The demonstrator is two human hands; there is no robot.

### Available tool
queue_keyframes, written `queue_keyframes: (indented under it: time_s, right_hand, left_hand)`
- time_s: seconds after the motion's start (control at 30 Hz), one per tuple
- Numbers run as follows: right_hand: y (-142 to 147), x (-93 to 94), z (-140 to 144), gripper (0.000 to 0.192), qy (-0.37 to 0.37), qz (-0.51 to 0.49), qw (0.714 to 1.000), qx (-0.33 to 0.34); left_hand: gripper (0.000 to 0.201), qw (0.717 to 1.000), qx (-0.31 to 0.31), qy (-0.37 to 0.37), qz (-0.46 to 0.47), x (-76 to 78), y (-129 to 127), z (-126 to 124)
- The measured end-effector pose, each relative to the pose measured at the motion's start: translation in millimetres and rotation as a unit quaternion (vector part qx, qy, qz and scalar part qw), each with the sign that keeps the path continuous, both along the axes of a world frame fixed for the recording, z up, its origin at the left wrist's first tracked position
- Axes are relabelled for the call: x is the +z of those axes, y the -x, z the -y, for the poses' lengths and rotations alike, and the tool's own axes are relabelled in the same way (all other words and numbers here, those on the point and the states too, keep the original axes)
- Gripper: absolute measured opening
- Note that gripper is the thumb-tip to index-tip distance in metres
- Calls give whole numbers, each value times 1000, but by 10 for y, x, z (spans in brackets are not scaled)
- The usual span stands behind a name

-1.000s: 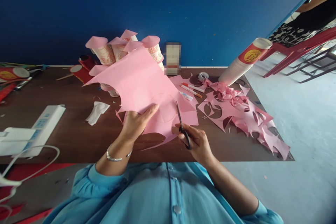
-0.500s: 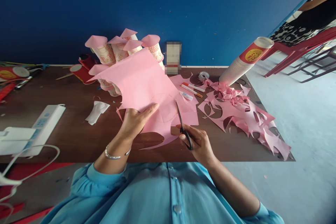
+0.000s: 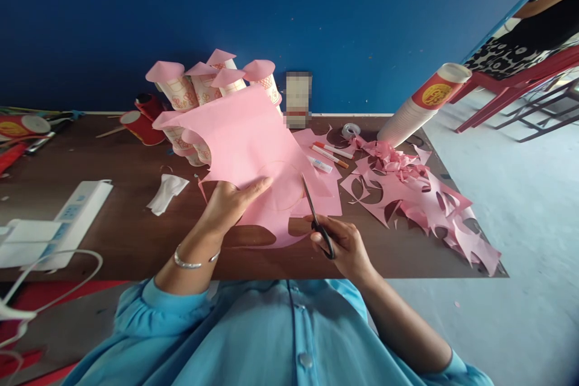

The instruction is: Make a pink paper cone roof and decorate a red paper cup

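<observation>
Pink paper sheet (image 3: 246, 139), 1 pc: held up over brown table (image 3: 126, 235), near edge w/ cutouts. Left hand (image 3: 226, 208) pinching sheet's lower part, thumb on top. Right hand (image 3: 341, 244) closed round scissors (image 3: 316, 217), 1 pr, blades in sheet by a drawn circle. Beyond: paper cups w/ pink cone tops (image 3: 212, 81), 4 clear, more hidden. Right: markers (image 3: 332, 154), 3; tape roll (image 3: 350, 131), 1; pink offcuts (image 3: 416, 196), heap; cup stack (image 3: 420, 105), 1. Left: power strip (image 3: 67, 217), 1.

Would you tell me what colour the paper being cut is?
Pink. The paper shows best in the head view.
</observation>
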State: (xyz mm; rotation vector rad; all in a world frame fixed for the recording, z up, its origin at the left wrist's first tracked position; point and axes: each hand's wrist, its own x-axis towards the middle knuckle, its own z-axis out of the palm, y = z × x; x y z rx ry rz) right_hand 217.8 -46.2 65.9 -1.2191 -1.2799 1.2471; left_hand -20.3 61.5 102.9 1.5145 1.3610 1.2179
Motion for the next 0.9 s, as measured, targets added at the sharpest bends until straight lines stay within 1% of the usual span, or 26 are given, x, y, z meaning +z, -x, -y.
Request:
queue_keyframes:
  time_s: [0.1,0.2,0.3,0.4,0.53,0.73,0.9]
  right_hand:
    - [-13,-18,1,42,7,-7,1000,5]
    - [-18,-15,-3,38,4,-10,1000,6]
    - [-18,-1,-10,36,-4,-3,1000,8]
    - [-17,9,-17,39,-13,7,1000,7]
    - [-18,14,-23,42,-14,30,999,3]
    - [-28,2,-31,45,-21,29,999,10]
    - [-33,-7,-24,52,-18,30,999,14]
  left_hand:
    - [33,996,-69,53,14,13,19,-32]
    - [36,993,-106,54,10,75,4,-47]
    - [44,990,-130,46,10,139,-20,-46]
    - [52,989,-135,54,8,172,-28,-35]
    - [50,988,-137,66,-13,178,-24,-26]
    - [51,988,-145,52,-13,176,-26,-38]
    - [56,987,-151,45,-12,180,-36,-31]
